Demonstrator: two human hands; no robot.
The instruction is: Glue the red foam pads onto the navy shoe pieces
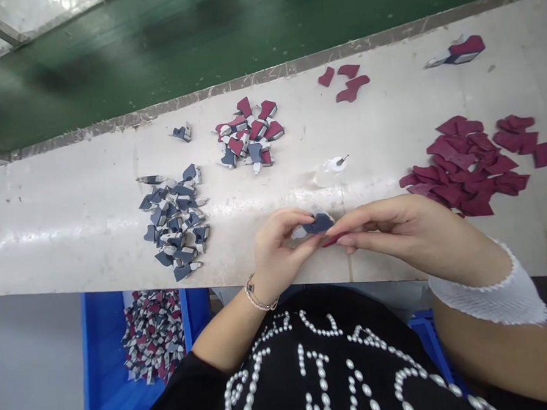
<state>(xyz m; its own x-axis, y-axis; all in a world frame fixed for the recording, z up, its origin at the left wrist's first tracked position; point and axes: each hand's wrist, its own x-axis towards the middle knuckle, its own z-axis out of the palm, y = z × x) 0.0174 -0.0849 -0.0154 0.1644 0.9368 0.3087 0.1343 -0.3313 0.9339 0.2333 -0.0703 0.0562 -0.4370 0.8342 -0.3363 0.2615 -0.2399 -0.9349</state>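
Note:
My left hand (280, 244) grips a small grey-and-white plastic piece (318, 223) above the front part of the table. With thumb and fingers pinched, my right hand (385, 230) holds a dark red flat pad (334, 239) against the near side of that piece. The fingers hide part of both things. Just beyond the hands is a small clear bottle (329, 172) with a thin dark tip. To the right lies a heap of dark red pads (468, 164).
Grey-and-white pieces (175, 216) lie piled at the left, and pieces with red faces (249, 133) at the back middle. Several loose red pads (350, 81) and one red-faced piece (467, 48) lie farther back. A blue bin (105, 360) full of pieces stands below the table's front edge.

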